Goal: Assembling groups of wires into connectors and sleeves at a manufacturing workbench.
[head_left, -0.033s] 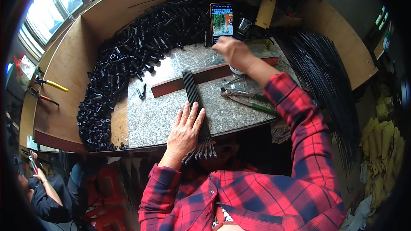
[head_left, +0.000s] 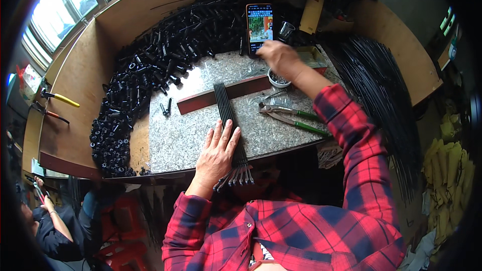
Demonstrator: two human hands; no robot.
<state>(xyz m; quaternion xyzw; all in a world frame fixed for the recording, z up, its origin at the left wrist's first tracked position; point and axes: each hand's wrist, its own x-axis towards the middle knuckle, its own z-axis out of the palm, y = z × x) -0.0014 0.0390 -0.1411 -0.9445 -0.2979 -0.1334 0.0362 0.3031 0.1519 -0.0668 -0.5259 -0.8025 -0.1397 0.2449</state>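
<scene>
My left hand [head_left: 216, 153] lies flat with fingers stretched out, its edge resting along a bundle of thin black cables [head_left: 224, 101]. The bundle crosses a dark red bar [head_left: 198, 101], and its silvery ends [head_left: 241, 173] fan out past the table's front edge. My right hand [head_left: 281, 60] hovers with curled fingers by the lower edge of an upright smartphone [head_left: 260, 29], whose screen is lit. Whatever those fingers may hold is hidden. Just below that hand stands a small white cup [head_left: 278, 81] of tiny metal parts. Green-handled pliers [head_left: 293, 114] lie nearer me.
Black tubular fittings [head_left: 165, 45] are heaped along the back and left. Long black cables [head_left: 374, 75] pile up on the right. A glass [head_left: 286, 31] and a shallow tray [head_left: 311, 56] stand behind my right hand. Yellow-handled pliers [head_left: 65, 100] hang at left. Another person [head_left: 60, 226] sits lower left.
My right hand has moved slightly right, away from the phone, uncovering more of the phone's lower part and of the white cup. My left hand and the cable bundle have stayed still.
</scene>
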